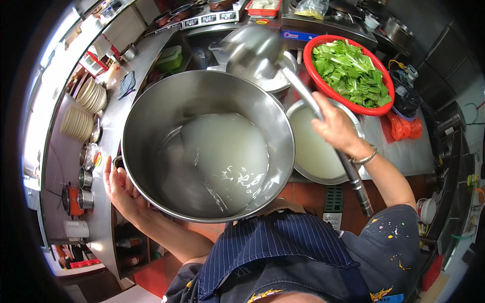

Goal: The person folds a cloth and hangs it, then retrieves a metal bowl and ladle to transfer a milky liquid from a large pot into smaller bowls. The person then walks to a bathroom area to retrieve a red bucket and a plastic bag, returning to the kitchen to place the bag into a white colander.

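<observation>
A deep stainless-steel stockpot (170, 100), tilted towards me, holds a shallow pool of cloudy pale liquid (227, 147). My left hand (125, 191) grips it at the left side, by its loop handle (118, 162). The long metal handle of a large ladle (261, 47) is in my right hand (337, 127). Motion blurs the ladle's head, which hangs beyond the pot's far rim, over a metal bowl (290, 66) with white contents. Below my right hand stands a wide metal basin (312, 177) of similar cloudy liquid.
Chopped leafy greens (352, 72) fill a red plastic basket (384, 111) at the upper right, near an orange-red plastic bag (405, 128). A steel counter (117, 110) runs along the left, beside stacked plates (77, 123). Cooking burners (208, 19) stand at the back.
</observation>
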The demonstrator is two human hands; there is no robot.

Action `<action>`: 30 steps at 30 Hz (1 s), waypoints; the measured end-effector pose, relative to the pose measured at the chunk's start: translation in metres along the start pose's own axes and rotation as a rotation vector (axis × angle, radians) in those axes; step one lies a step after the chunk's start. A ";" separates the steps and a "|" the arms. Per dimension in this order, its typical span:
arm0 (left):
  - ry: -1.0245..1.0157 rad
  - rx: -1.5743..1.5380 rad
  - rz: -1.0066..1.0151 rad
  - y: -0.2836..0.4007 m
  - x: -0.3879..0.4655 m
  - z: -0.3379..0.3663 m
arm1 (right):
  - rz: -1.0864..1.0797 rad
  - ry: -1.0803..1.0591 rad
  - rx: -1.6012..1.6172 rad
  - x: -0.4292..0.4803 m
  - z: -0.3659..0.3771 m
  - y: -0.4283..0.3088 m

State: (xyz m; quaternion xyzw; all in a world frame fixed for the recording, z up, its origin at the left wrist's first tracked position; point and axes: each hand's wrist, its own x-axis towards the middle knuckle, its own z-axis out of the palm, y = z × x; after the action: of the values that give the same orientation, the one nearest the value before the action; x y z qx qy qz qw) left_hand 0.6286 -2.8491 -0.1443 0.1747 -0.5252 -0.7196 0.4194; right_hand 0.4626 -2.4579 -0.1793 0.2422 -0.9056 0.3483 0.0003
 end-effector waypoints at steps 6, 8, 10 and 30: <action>-0.072 -0.066 0.006 0.013 0.011 -0.001 | -0.377 -0.173 -0.043 -0.014 0.049 -0.024; -0.054 -0.048 0.003 0.016 0.015 -0.003 | -0.327 -0.272 -0.206 -0.009 0.060 -0.031; -0.075 -0.030 -0.011 0.015 0.018 -0.003 | -0.338 -0.298 -0.341 -0.002 0.074 -0.036; -0.110 -0.021 0.004 0.009 0.026 0.002 | 0.535 -1.033 0.283 0.023 0.063 -0.053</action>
State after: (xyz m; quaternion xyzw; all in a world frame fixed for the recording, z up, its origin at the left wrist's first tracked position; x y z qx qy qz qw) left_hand 0.6156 -2.8695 -0.1308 0.1295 -0.5401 -0.7326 0.3934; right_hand 0.4763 -2.5413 -0.1899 0.1411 -0.7628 0.2908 -0.5600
